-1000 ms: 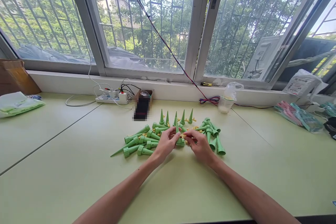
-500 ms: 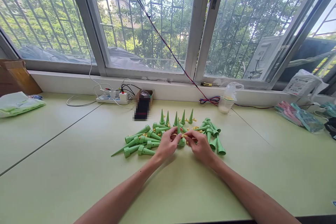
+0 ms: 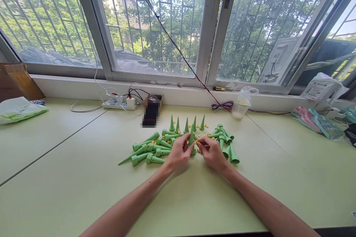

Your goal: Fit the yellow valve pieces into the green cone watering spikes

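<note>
My left hand [image 3: 179, 152] is closed around a green cone-shaped plastic spike [image 3: 191, 140], holding it upright with its tip up. My right hand [image 3: 213, 152] pinches a small yellow part [image 3: 198, 149] against the side of that spike's base. To the left lies a pile of green spikes [image 3: 147, 149] on their sides. Several finished spikes [image 3: 185, 125] stand upright in a row behind my hands. More green spikes [image 3: 226, 144] lie to the right, with small yellow parts scattered among them.
A pale green table [image 3: 69, 177] runs under a window. At the back are a power strip [image 3: 119, 103] with cables, a small brown box [image 3: 151, 113], a plastic cup in a bag [image 3: 241, 105] and a red-black wire [image 3: 167, 33]. Bags [image 3: 317, 122] lie at right, a green packet [image 3: 19, 109] at left.
My hands stay in place while the fingers shift slightly on the spike. The spike now stands a little higher between them. Nothing else has moved.
</note>
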### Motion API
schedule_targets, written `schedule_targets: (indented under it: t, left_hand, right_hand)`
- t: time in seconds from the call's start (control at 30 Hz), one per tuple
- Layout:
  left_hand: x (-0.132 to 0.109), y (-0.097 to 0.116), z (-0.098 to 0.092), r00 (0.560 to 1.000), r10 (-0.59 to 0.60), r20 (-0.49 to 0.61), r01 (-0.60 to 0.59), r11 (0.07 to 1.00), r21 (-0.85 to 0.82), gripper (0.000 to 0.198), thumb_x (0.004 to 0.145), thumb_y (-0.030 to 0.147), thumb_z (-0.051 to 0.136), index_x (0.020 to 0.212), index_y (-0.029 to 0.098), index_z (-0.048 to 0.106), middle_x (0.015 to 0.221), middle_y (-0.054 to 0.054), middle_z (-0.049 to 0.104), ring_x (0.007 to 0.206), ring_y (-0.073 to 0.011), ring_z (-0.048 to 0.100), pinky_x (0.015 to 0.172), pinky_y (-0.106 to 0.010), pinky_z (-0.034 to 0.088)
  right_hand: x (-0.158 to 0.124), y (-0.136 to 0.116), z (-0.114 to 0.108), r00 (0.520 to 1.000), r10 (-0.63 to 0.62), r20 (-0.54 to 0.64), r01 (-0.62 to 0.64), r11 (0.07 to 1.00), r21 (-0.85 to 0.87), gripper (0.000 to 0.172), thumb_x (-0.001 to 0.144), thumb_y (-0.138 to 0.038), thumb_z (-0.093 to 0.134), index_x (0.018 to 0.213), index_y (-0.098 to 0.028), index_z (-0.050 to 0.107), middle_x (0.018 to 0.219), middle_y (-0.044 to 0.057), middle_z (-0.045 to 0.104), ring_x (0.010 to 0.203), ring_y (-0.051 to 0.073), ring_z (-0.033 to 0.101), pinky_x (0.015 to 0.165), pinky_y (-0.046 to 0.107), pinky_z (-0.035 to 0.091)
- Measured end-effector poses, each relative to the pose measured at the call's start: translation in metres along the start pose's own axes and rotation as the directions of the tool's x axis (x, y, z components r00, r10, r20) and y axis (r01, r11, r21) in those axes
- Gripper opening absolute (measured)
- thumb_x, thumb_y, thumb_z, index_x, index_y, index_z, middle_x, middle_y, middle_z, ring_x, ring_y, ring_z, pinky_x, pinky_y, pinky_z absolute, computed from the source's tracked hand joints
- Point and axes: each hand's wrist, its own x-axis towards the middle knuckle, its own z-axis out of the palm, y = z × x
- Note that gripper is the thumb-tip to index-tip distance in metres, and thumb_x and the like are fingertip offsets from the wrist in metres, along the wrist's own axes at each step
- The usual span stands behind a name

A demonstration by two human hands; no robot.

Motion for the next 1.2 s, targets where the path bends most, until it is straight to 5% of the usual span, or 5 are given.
schedule_targets:
  t: [0.6, 1.2]
  left_hand:
    - [-0.0053, -0.0049, 0.0043, 0.998, 0.064, 0.013, -0.066, 0.989, 0.134, 0.034, 0.082, 0.021, 0.052, 0.116, 0.017, 0.054, 0.082, -0.002, 0.056, 0.061, -0.0117, 0.045, 0.061, -0.025, 0.039]
    - [-0.0052, -0.0005, 0.0050, 0.998, 0.066, 0.022, -0.068, 0.991, 0.115, 0.029, 0.080, 0.020, 0.054, 0.109, 0.017, 0.054, 0.075, 0.000, 0.052, 0.060, -0.0120, 0.044, 0.058, -0.025, 0.036]
  right_hand:
    - [0.0007, -0.0050, -0.0041, 1.000, 0.020, 0.010, -0.019, 0.999, -0.038, 0.025, 0.094, -0.032, 0.046, 0.075, -0.018, 0.055, 0.063, -0.001, 0.053, 0.054, 0.012, 0.043, 0.052, 0.024, 0.036]
    - [0.0022, 0.0005, -0.0019, 0.999, -0.044, -0.023, 0.040, 0.989, -0.145, 0.039, 0.097, -0.034, 0.037, 0.063, -0.019, 0.047, 0.056, -0.002, 0.047, 0.051, 0.012, 0.039, 0.052, 0.025, 0.030]
